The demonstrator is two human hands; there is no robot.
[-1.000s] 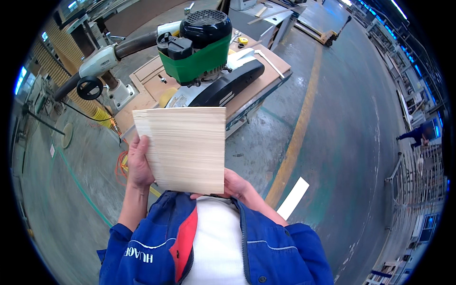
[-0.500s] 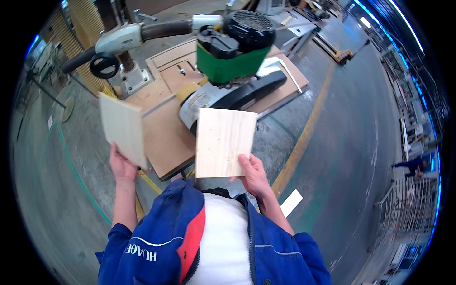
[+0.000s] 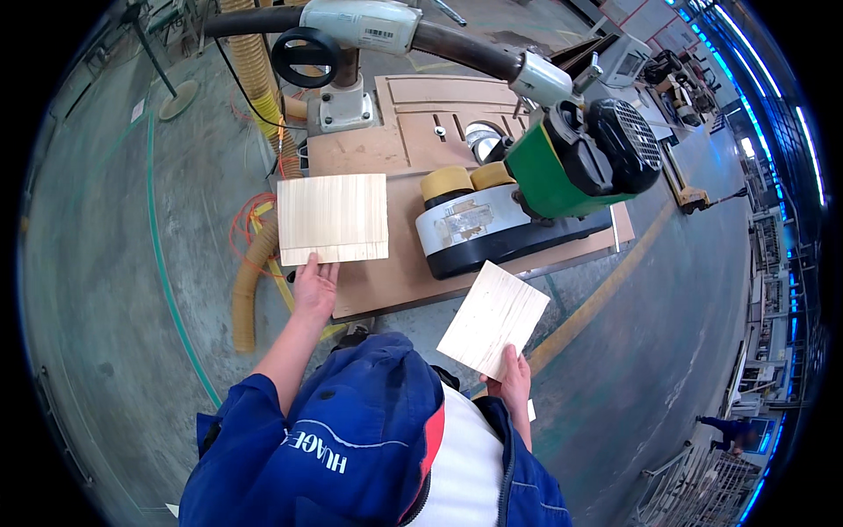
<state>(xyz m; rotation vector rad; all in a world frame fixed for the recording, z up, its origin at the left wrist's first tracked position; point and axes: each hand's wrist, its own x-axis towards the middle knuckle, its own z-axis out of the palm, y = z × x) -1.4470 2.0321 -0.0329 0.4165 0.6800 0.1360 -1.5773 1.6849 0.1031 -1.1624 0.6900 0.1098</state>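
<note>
My left hand (image 3: 315, 285) grips a pale square wooden board (image 3: 333, 218) by its lower edge, its face turned up over the left part of the brown worktable (image 3: 386, 281). In my right hand (image 3: 509, 376) is a second wooden board (image 3: 494, 320), held tilted at its lower corner, with the thumb on its face. That board is in front of the table's near edge. Between and beyond the boards stands a machine with a green motor housing (image 3: 546, 171), a grey and black body (image 3: 470, 224) and yellow rollers (image 3: 446, 183).
A grey machine arm (image 3: 364, 25) with a black handwheel (image 3: 306, 58) reaches over the table's back. A yellow hose (image 3: 244, 299) and orange cable (image 3: 241, 233) lie left of it. A pallet truck (image 3: 692, 198) stands at far right; a person (image 3: 733, 433) is farther off.
My view has swung left, so the machine appears farther right. The left board has turned from edge-on to face up. The right board has tilted and sits lower, closer to my body.
</note>
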